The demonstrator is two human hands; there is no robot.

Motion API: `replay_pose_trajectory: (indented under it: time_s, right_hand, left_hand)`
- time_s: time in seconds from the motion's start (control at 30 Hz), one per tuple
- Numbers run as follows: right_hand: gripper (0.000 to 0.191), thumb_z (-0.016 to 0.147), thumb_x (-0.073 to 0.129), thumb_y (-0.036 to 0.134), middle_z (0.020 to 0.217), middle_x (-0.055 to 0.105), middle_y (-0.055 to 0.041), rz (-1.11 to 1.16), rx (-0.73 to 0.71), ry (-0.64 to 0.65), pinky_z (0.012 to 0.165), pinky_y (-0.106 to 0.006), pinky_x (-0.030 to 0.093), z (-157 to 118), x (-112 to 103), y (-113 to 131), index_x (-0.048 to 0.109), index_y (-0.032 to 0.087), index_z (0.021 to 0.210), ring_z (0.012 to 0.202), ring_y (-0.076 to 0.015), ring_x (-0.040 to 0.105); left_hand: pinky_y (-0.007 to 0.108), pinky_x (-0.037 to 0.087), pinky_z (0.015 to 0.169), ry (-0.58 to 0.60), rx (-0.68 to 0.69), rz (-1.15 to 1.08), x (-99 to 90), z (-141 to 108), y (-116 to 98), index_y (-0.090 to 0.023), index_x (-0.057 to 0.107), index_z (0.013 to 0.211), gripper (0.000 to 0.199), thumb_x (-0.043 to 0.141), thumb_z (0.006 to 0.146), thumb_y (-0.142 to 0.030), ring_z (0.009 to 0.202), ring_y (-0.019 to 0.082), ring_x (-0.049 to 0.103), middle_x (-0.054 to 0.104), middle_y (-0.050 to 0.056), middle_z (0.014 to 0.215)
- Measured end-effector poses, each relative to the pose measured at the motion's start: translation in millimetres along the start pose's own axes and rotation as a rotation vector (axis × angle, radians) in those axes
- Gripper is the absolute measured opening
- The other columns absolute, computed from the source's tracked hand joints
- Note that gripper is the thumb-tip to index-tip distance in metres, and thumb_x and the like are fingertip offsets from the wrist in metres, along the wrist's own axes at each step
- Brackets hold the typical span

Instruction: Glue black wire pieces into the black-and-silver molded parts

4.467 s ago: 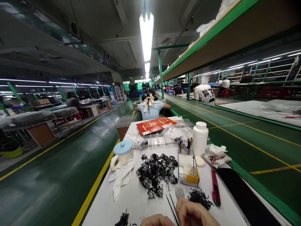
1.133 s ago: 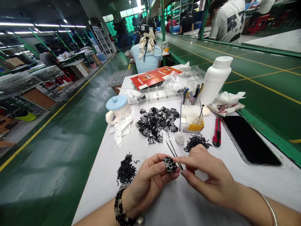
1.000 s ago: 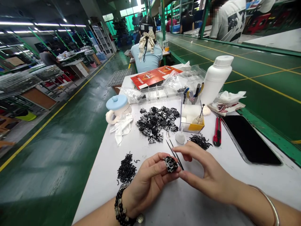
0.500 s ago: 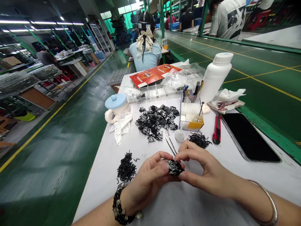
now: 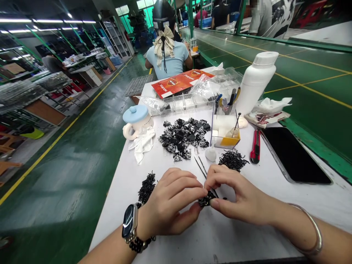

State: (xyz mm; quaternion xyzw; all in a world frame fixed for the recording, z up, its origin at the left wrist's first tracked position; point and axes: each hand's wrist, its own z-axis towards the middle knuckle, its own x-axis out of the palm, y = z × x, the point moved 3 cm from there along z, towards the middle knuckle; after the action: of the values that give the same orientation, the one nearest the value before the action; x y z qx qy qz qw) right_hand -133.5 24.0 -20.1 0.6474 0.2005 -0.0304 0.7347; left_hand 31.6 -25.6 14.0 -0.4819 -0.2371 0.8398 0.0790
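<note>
Between both hands is a small black-and-silver plastic piece [image 5: 205, 201], mostly covered by fingers. My left hand [image 5: 176, 200] is closed on it from the left, palm turned down. My right hand [image 5: 238, 194] pinches its right side with thumb and fingertips. Just beyond the hands lie thin tweezers [image 5: 200, 165] on the table. A heap of similar black-and-silver pieces [image 5: 183, 136] spreads farther back. Small black curved bits form one pile [image 5: 146, 187] beside my left hand and another pile [image 5: 233, 160] beyond my right hand.
A lidded mug [image 5: 136, 119] and white tissue [image 5: 143, 145] stand at the left edge. On the right are a tool box [image 5: 226, 141], white bottle [image 5: 257, 82], red cutter [image 5: 255, 146] and phone [image 5: 297, 156]. Plastic trays and a red card [image 5: 178, 84] lie behind. A person in light blue sits ahead.
My left hand has rolled over, its back now facing up and the watch showing. The piece has turned and is more hidden between the fingers. The view has shifted slightly.
</note>
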Motion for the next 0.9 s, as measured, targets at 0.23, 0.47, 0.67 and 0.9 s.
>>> replay_pose_trajectory:
  time_s: [0.23, 0.47, 0.67, 0.9]
  right_hand:
    - [0.005, 0.079, 0.058, 0.025, 0.080, 0.049, 0.0003, -0.006, -0.010, 0.013, 0.074, -0.032, 0.033, 1, 1, -3, 0.059, 0.022, 0.083, 0.079, -0.0146, 0.045]
    - [0.013, 0.087, 0.053, 0.034, 0.082, 0.052, -0.0014, -0.074, -0.046, 0.029, 0.075, -0.033, 0.035, 0, 0, -4, 0.060, 0.022, 0.087, 0.080, -0.0154, 0.046]
    - [0.011, 0.089, 0.052, 0.029, 0.078, 0.051, -0.0005, -0.341, -0.223, -0.098, 0.071, -0.035, 0.029, -2, -3, -1, 0.057, 0.021, 0.093, 0.075, -0.0144, 0.045]
    - [0.017, 0.088, 0.052, 0.029, 0.069, 0.051, 0.0012, -0.276, -0.119, -0.048, 0.068, -0.032, 0.032, 2, -4, -3, 0.055, 0.020, 0.075, 0.071, -0.0129, 0.046]
  left_hand:
    - [0.036, 0.042, 0.081, -0.005, -0.106, -0.144, 4.6, -6, 5, -0.022, 0.068, 0.108, 0.038, 0.061, 0.074, -0.006, 0.089, 0.024, 0.062, 0.071, 0.010, 0.093]
    - [0.031, 0.044, 0.077, -0.069, -0.226, -0.172, 10.9, -6, 1, -0.019, 0.064, 0.101, 0.028, 0.060, 0.076, -0.007, 0.082, 0.020, 0.061, 0.069, 0.008, 0.088]
    - [0.025, 0.045, 0.073, -0.046, -0.467, -0.286, 14.2, -5, 4, -0.016, 0.064, 0.096, 0.015, 0.060, 0.082, -0.019, 0.075, 0.016, 0.060, 0.066, 0.005, 0.080]
    - [0.023, 0.041, 0.061, -0.019, -0.945, -0.927, 32.5, -11, 11, -0.015, 0.068, 0.087, 0.018, 0.070, 0.075, -0.029, 0.062, 0.012, 0.053, 0.061, 0.001, 0.068]
